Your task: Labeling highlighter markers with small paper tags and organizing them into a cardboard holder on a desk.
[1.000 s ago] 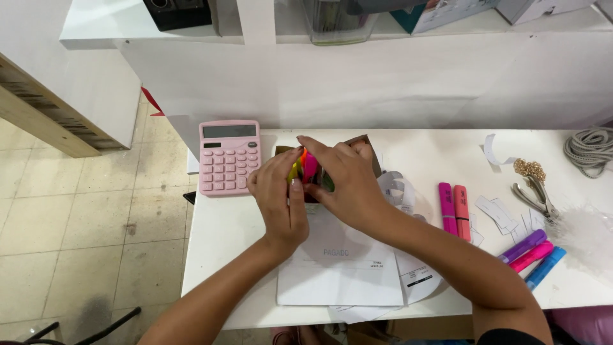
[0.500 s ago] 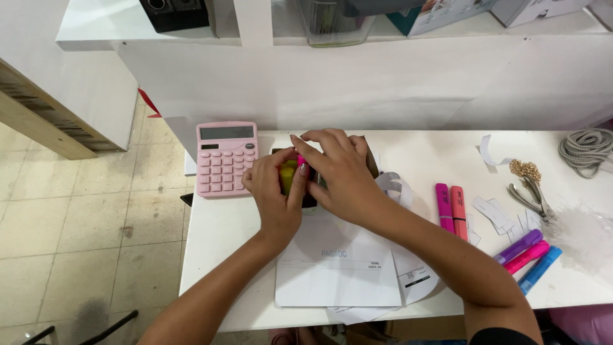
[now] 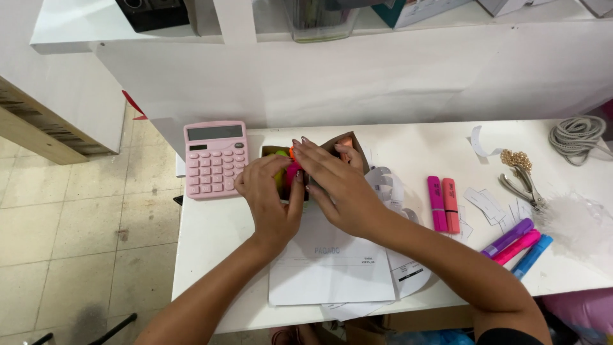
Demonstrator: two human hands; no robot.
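Both my hands had sunk lower onto the small brown cardboard box (image 3: 332,150); left hand (image 3: 271,198) pinched glossy neon highlighters (image 3: 290,172), right hand (image 3: 338,185) spread flat at three o'clock of the pink calculator (image 3: 215,158).

Your hands, left (image 3: 271,195) and right (image 3: 338,185), have lowered the bundled highlighters (image 3: 290,171) deeper into the small brown box (image 3: 348,144); your right fingers now spread flatter over it.

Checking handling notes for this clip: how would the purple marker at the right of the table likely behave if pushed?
The purple marker looks round-bodied, so it would probably roll. It lies against a pink marker, which may block or move with it. It seems stiff and light.
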